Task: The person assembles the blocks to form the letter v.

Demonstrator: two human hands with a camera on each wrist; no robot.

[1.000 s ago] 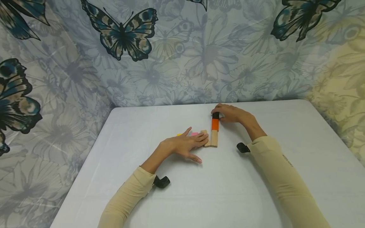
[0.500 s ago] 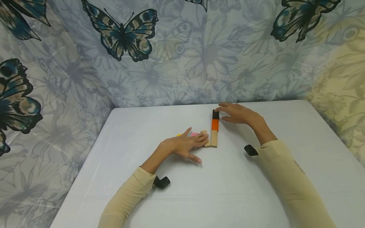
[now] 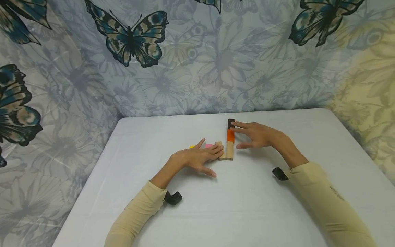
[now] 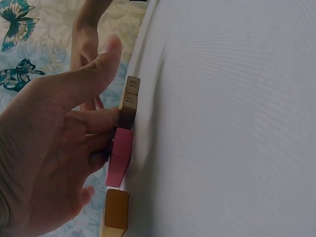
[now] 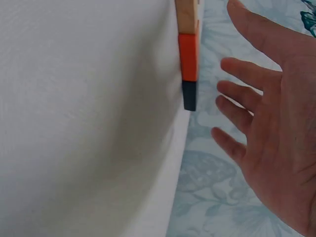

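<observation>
A black block (image 3: 230, 124), an orange block (image 3: 230, 136) and a plain wooden block (image 3: 229, 151) lie end to end in a row on the table. Against the wooden one's left side is a second wooden block (image 3: 222, 156), under the fingertips of my left hand (image 3: 197, 159), which spreads palm down. Numbers mark the ends of the wooden blocks (image 4: 129, 101) in the left wrist view. A pink block (image 4: 120, 154) and a yellow block (image 4: 116, 210) sit beneath that hand, mostly hidden from the head view. My right hand (image 3: 257, 133), fingers extended, has its fingertips right at the black and orange blocks.
The white tabletop (image 3: 240, 212) ends behind the black block at a wall covering (image 3: 191, 68) printed with butterflies and flowers. A black wrist camera (image 3: 174, 198) sits at the left cuff, another camera (image 3: 280, 174) at the right.
My right hand has let go of the black block, straightened its fingers and moved right and nearer along the row. My left hand and the blocks stay put; the head view shifted slightly.
</observation>
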